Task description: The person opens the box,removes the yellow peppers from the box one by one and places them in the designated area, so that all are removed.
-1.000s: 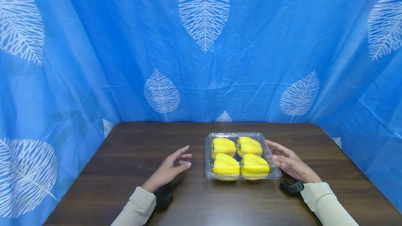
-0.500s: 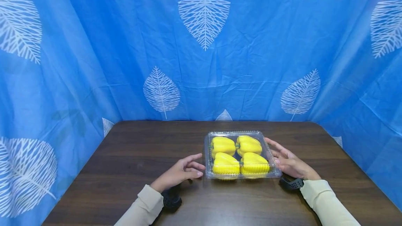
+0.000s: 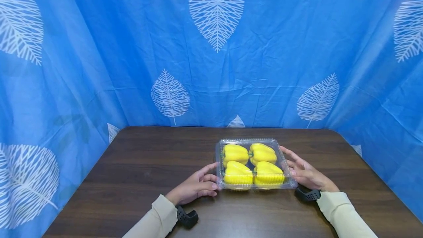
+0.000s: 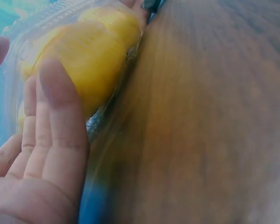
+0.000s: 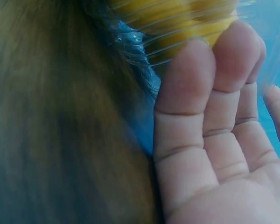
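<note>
Clear plastic box (image 3: 256, 186) sits R of the worktop's (image 3: 148, 150) midline, nearer the far edge than the cam side, closer to the R edge than the L. Lid's on. Inside: 4 yellow peppers (image 3: 236, 154), approx. 2 x 2, seen thru the clear top; front pair up against the ribbed front.

L hand (image 3: 196, 186): fingers fairly straight & a bit apart, tips at the box's L side, seemingly touching, not wrapped round it. R hand (image 3: 305, 173): same deal on the R side, fingers extended, tips by the ribbed wall; can't tell how hard either one presses. So the box is btwn the two.

Each wrist has a black strap (image 3: 187, 217) below a cream sleeve (image 3: 155, 217). Behind the worktop's far edge & along both sides: blue curtain (image 3: 271, 47) w/ white leaf prints (image 3: 216, 10). Worktop's dark brown wood-grain, far corners rounded; blurry in both wrist views.
</note>
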The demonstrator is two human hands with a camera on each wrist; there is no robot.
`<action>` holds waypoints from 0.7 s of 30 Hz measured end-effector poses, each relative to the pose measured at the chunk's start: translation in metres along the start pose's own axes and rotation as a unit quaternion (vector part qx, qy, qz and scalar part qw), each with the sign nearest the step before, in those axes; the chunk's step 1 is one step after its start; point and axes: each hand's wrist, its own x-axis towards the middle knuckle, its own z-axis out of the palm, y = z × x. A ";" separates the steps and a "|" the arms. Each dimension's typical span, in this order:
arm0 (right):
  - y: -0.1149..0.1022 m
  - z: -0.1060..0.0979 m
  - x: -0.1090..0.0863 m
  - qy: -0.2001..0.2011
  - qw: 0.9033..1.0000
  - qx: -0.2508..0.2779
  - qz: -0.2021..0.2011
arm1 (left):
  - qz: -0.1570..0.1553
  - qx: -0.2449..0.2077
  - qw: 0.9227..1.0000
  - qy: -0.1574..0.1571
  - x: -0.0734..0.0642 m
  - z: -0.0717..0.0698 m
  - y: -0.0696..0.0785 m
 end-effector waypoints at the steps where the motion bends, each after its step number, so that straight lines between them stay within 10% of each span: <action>1: 0.000 0.000 0.000 0.000 1.000 0.000 0.000 | 0.001 -0.007 1.000 -0.003 0.001 0.000 -0.001; 21: 0.004 0.004 -0.001 0.019 1.000 -0.019 -0.016 | 0.011 -0.033 0.998 0.043 0.001 0.013 -0.009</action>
